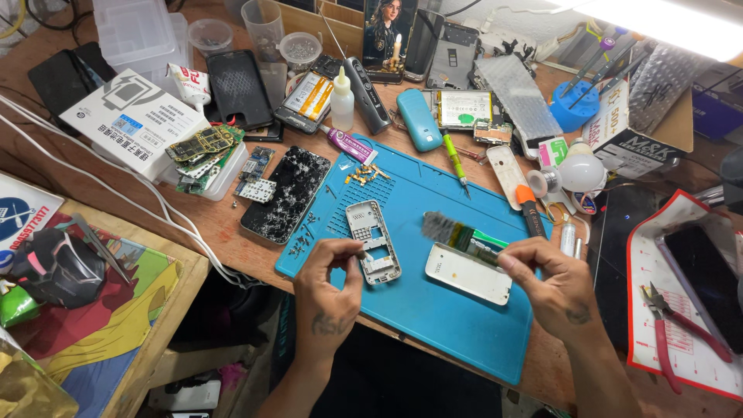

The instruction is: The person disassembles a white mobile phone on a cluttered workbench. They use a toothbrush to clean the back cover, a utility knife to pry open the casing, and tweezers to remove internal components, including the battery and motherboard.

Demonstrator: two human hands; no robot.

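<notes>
down over the blue work mat [433, 310], both hands in close; left hand [329, 282] pinched narrow on the lower edge of a grey phone frame [372, 241], fingertips closed on its side, frame lying flat on the mat, slightly tilted; right hand [551, 285] curled tight around a green-handled brush [463, 235], bristles blurred and pointing left, hovering just above the mat; directly beneath the brush, a white phone cover [467, 272] flat on the mat, just beside the right thumb; frame and cover near each other, not touching; above the frame, a scatter of small gold parts [364, 173] on the mat's ridged section; to the left, a cracked black phone [284, 193] half off the mat's edge on the wooden bench; green screwdriver [455, 160] at the mat's top edge; orange-tipped tool [529, 209] at the right side; farther right, red-handled pliers [672, 325] on a white and red sheet; white bulb [579, 169] behind, among the clutter
</notes>
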